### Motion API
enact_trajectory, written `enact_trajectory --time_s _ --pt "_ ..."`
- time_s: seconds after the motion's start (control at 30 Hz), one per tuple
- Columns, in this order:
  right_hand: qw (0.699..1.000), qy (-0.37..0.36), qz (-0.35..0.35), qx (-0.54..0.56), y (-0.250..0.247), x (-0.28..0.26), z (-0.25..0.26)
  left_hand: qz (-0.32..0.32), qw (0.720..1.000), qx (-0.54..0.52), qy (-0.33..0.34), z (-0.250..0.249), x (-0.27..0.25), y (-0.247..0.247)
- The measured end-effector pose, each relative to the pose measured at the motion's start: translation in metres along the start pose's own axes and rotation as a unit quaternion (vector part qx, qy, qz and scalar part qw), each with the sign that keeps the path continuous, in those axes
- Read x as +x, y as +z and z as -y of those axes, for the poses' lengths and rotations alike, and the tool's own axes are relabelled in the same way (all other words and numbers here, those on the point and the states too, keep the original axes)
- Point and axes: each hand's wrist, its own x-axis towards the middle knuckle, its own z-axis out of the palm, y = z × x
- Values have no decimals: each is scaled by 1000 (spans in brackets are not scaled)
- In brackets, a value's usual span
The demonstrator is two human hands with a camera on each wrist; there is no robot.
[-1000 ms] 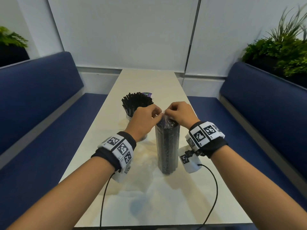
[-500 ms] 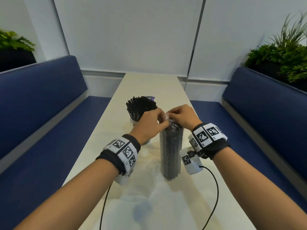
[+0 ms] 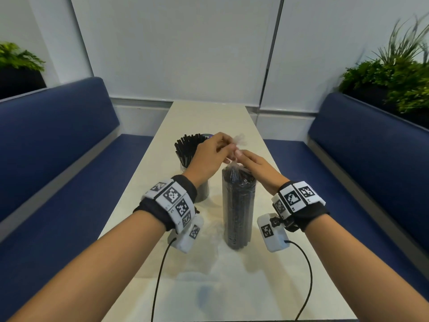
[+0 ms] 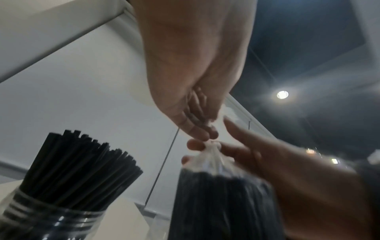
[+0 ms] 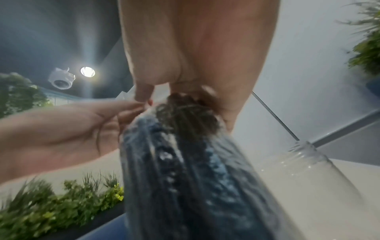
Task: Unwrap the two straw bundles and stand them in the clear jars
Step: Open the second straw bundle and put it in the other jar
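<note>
Two hands meet above one wrapped straw bundle (image 3: 239,205) in the head view. The bundle stands upright on the table (image 3: 209,117), long axis vertical, directly between the wrists. The left hand (image 3: 210,156) sits at 10 o'clock from the bundle's top and pinches the twisted plastic tail (image 3: 239,138) of the wrap, drawn up and away from the straws. The right hand (image 3: 257,166) sits at 2 o'clock, fingers extended toward the wrap's neck; both hands are about equally near. A jar of unwrapped straws (image 3: 188,149) stands at 10 o'clock from the bundle, just behind the left wrist.

Left wrist view: the left hand (image 4: 197,113) descends from 12 o'clock, fingertips pressed together on the gathered plastic. The right hand (image 4: 257,155) enters from 3 o'clock, thumb and fingers closing on the neck (image 4: 212,151) where the film bunches above the straw ends. The filled jar (image 4: 61,203) stands at 8 o'clock.

Right wrist view: blurred. The bundle (image 5: 195,170) runs from 6 o'clock up to the fingertips; the right hand's hold itself is hidden behind it. The left hand (image 5: 61,138) lies at 9 o'clock. An empty clear jar (image 5: 308,162) stands at 4 o'clock. The coming move likely depends on pulling the tail straight along the vertical axis while the neck is restrained.
</note>
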Motion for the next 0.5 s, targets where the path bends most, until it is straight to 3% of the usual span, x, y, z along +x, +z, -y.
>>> enact_trajectory --time_s 0.07,0.23,0.37,0.5 --pt "1000 -23 19 -9 -1 -5 -3 29 997 -73 22 -13 3 -3" --pt "998 -54 -22 -27 -6 -7 -10 -2 975 -222 32 -32 2 -9" --pt "990 -95 -101 -18 -5 -3 -1 2 985 -169 -43 -14 -11 -1" --pt "983 -114 -106 -93 -3 3 12 98 971 -150 -158 20 -35 12"
